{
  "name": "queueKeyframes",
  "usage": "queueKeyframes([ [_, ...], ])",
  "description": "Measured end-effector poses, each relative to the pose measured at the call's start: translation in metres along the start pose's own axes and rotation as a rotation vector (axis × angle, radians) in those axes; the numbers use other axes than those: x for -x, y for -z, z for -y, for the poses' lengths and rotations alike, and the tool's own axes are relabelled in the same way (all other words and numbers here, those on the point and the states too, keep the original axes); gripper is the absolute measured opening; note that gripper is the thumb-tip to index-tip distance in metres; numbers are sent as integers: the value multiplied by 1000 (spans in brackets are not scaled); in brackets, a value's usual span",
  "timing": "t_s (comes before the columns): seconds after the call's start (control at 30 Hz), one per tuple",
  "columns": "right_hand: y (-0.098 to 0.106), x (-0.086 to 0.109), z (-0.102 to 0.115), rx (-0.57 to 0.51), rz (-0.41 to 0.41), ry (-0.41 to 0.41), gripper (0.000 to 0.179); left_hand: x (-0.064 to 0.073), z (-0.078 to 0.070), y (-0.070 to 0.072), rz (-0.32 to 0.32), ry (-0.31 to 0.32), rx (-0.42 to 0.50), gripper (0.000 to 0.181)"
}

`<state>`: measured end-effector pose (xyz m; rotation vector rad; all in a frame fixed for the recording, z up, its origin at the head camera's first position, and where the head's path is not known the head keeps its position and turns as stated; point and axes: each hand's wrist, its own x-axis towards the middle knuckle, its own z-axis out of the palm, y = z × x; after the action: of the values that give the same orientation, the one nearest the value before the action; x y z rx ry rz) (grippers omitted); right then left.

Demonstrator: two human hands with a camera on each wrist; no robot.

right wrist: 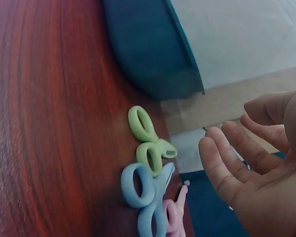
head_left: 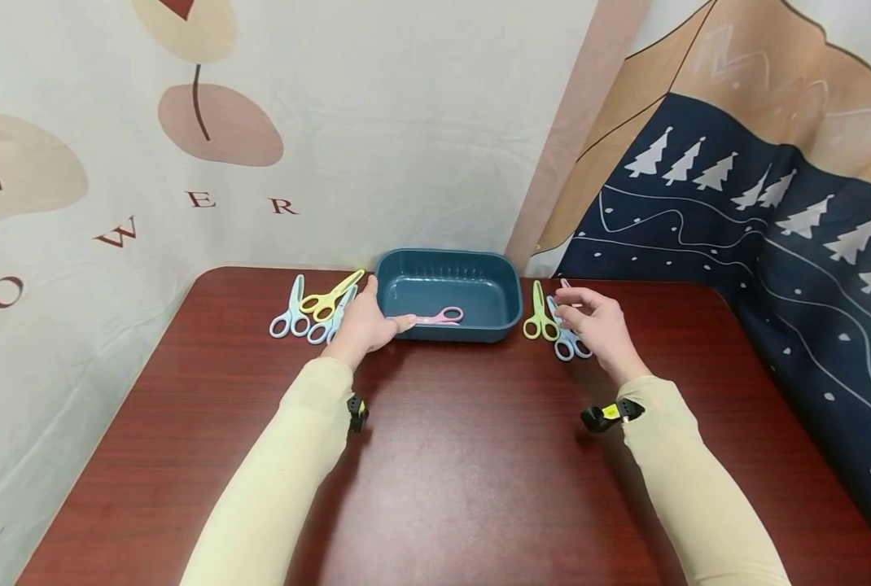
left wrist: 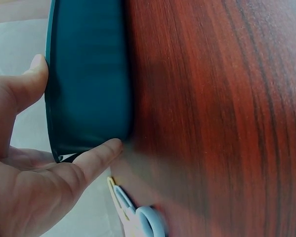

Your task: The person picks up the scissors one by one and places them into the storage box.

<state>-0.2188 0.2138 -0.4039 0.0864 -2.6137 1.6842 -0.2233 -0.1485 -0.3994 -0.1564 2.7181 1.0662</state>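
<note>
My left hand [head_left: 365,325] is at the left end of a dark teal plastic bin [head_left: 450,334]. Its thumb lies on the front rim and its fingers go down the outside of the end, so it grips that corner. Inside the bin, by the front wall, lies a pair of pink scissors [head_left: 448,315]. My right hand [head_left: 597,324] hovers, fingers loosely bent and holding nothing, over scissors right of the bin: a green pair [right wrist: 155,148], a blue pair [right wrist: 150,192] and a pink pair [right wrist: 176,212] partly hidden in the head view.
Left of the bin lie yellow scissors [head_left: 330,296] and two light blue pairs, one [head_left: 289,309] at the far left and one [head_left: 336,316] partly behind my left hand. A reddish-brown table [head_left: 472,456] carries everything. Printed cloth [head_left: 406,122] hangs right behind the table's back edge.
</note>
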Motion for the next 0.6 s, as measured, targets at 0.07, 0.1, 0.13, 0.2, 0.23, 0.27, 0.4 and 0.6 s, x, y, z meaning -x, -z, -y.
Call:
queueKeyframes([
  [0.07, 1, 1, -3, -6, -9, -15, 35, 1, 0, 0, -2, -3, 9, 108],
  [0.1, 2, 1, -5, -6, -14, -24, 35, 1, 0, 0, -4, -2, 13, 109],
  [0.13, 3, 1, -6, -3, -17, -30, 35, 1, 0, 0, -4, -1, 19, 109],
  [0.2, 4, 1, -9, 0, -24, -44, 35, 1, 0, 0, -4, -2, 15, 108],
  [0.23, 5, 1, -10, -1, -28, -47, 35, 1, 0, 0, -4, -2, 12, 108],
  [0.27, 5, 1, -12, -5, -31, -49, 35, 1, 0, 0, -3, -3, 8, 108],
  [0.4, 7, 1, -16, -16, -55, -46, 34, 0, -1, 1, 1, -6, -2, 109],
  [0.6, 13, 1, -22, -10, -87, -54, 35, 0, 0, 0, 0, 8, 7, 109],
])
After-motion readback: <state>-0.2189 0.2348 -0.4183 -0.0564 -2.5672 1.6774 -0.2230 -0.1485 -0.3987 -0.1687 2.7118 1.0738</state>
